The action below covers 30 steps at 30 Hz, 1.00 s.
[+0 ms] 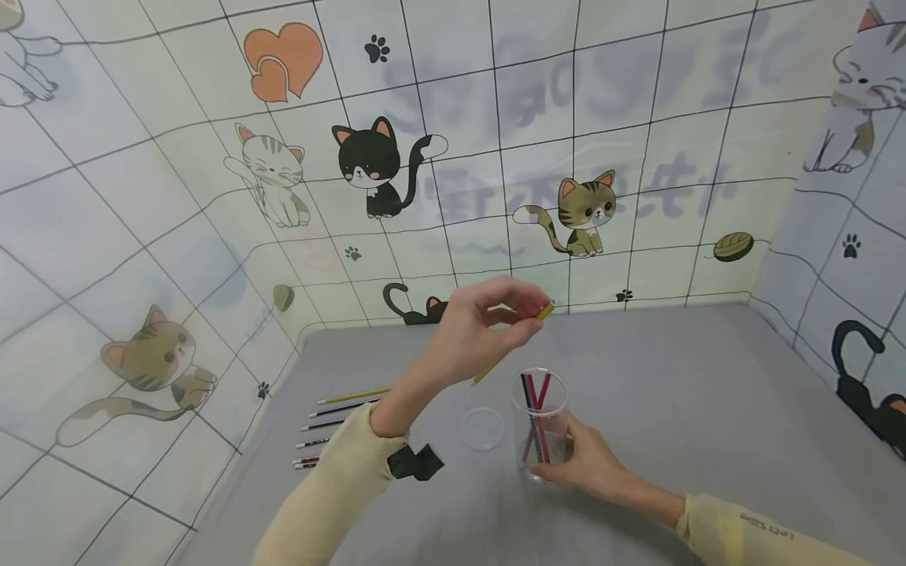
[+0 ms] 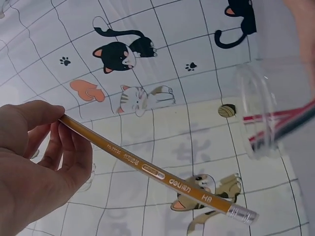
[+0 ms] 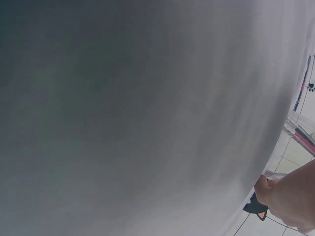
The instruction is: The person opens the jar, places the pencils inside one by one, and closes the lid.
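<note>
My left hand (image 1: 476,334) is raised above the table, pinching a yellow pencil (image 2: 142,165) near one end between thumb and fingers. The pencil slants, with its metal and eraser end pointing away from the fingers in the left wrist view. To the right and lower down stands a clear plastic jar (image 1: 522,420), upright and without a lid on it. Several red and dark pencils (image 1: 536,401) lean inside it. My right hand (image 1: 594,464) grips the jar's right side low down, thumb across the front; the jar hides some of its fingers.
A round clear lid (image 1: 483,429) lies left of the jar. Farther left, several pencils lie in a row, among them a yellow pencil (image 1: 354,395) and a black pencil (image 1: 340,409), partly behind my left sleeve. A cat-patterned cloth (image 1: 453,141) encloses the grey table (image 1: 679,393).
</note>
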Available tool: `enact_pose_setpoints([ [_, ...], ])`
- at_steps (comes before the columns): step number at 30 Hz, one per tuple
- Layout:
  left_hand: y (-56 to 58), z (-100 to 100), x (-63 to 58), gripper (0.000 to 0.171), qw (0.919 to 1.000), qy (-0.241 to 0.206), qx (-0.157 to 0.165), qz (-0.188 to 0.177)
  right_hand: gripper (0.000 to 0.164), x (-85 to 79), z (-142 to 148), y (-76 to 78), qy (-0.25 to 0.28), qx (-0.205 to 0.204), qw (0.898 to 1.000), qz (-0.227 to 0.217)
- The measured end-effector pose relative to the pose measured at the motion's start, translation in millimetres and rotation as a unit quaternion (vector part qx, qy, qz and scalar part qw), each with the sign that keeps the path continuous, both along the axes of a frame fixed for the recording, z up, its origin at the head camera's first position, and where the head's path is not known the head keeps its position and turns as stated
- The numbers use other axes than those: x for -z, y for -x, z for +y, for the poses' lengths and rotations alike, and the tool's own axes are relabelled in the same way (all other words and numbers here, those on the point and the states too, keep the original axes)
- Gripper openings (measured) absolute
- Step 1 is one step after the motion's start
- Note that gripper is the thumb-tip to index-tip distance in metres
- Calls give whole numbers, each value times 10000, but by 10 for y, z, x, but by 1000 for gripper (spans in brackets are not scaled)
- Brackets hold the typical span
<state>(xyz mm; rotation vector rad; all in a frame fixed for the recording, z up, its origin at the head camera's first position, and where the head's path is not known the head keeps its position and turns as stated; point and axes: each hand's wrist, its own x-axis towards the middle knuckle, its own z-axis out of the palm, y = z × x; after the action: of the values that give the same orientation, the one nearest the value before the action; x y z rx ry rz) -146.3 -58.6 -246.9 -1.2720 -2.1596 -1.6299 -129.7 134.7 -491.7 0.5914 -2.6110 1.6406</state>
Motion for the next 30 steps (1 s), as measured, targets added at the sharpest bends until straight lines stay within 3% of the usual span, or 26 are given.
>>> enact_pose_setpoints([
  [8,-28,178,-87,22,9979,-386,528,-7,77,-4,3,0,-26,-41,10000,-24],
  [12,-28,238,-74,21,9970,-448,627,-37,76,1,4,11,-23,-40,10000,-59],
  [30,40,302,121,21,9976,-665,170,-72,74,-8,13,5,2,-94,9999,51],
])
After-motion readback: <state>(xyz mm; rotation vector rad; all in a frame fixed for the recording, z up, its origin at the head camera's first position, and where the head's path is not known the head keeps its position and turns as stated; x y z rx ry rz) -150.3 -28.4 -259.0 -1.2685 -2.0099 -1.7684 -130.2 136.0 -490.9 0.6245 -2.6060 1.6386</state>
